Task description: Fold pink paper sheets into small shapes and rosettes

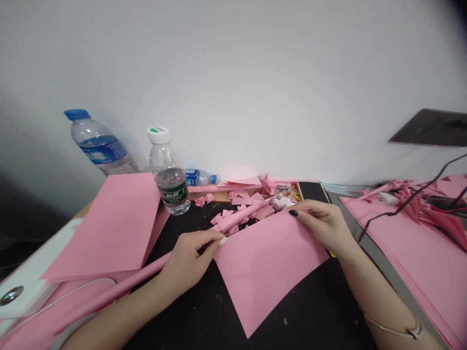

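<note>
A sheet of pink paper [270, 267] is held up by its two far corners, tilted, with its near corner hanging low over the black mat [175, 311]. My left hand [191, 255] pinches the left corner between thumb and fingers. At the right corner, my right hand [323, 223] grips the sheet the same way, its dark-nailed thumb on the near face. Just beyond the sheet lies a rolled pink paper tube [237, 219] among small folded pink paper pieces [222, 216]. A longer pink paper roll [120, 284] passes behind my left forearm.
A clear water bottle [170, 189] stands at the left beside stacked pink sheets [109, 223]. A blue-capped bottle [100, 146] leans at the wall. A phone [313, 192] lies behind my right hand. More pink sheets [419, 262] and a black cable [404, 208] are at right; a white device [32, 287] is at left.
</note>
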Motion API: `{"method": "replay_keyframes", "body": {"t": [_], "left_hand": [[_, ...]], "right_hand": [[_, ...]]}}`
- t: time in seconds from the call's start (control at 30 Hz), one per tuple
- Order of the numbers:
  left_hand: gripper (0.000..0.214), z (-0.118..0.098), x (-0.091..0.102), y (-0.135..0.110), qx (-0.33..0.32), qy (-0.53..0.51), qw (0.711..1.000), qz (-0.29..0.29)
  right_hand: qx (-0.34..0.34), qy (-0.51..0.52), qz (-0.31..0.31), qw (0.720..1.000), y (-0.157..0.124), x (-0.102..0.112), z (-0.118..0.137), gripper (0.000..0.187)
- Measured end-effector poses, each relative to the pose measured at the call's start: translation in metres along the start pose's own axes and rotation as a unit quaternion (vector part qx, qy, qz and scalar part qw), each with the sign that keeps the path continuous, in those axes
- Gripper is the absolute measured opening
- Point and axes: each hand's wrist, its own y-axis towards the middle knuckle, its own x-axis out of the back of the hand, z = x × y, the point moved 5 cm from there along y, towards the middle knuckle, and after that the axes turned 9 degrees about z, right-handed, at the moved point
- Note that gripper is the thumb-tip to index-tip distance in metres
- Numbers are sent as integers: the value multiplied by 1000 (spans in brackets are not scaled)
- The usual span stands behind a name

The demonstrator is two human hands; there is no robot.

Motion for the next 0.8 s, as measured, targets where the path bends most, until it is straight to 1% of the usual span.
{"method": "replay_keyframes", "body": {"t": [0.07,0.2,0.3,0.4,0.53,0.7,0.73,0.8], "left_hand": [[22,1,0,0,-1,-1,1000,-2],[22,2,2,0,-3,-6,1000,-10],[21,3,2,-1,-3,-23,1000,-15],[21,3,1,-2,-9,-50,999,-16],[21,2,0,-2,-15,-89,996,-24],[22,5,-2,-4,-6,-144,989,-33],[22,7,-1,-4,-2,-164,986,-37],[23,12,-1,-5,14,-202,978,-49]], "right_hand": [[-7,3,-2,1000,-1,6,-2,11],[-24,-4,-27,999,-3,22,-9,11],[-42,2,-31,999,-4,29,-15,12],[-61,21,-26,998,-4,30,-19,13],[-83,57,-17,995,-3,26,-23,14],[-135,130,8,982,-2,19,-35,20],[-144,140,2,980,-2,20,-37,22],[-162,164,-30,973,-3,24,-42,24]]}}
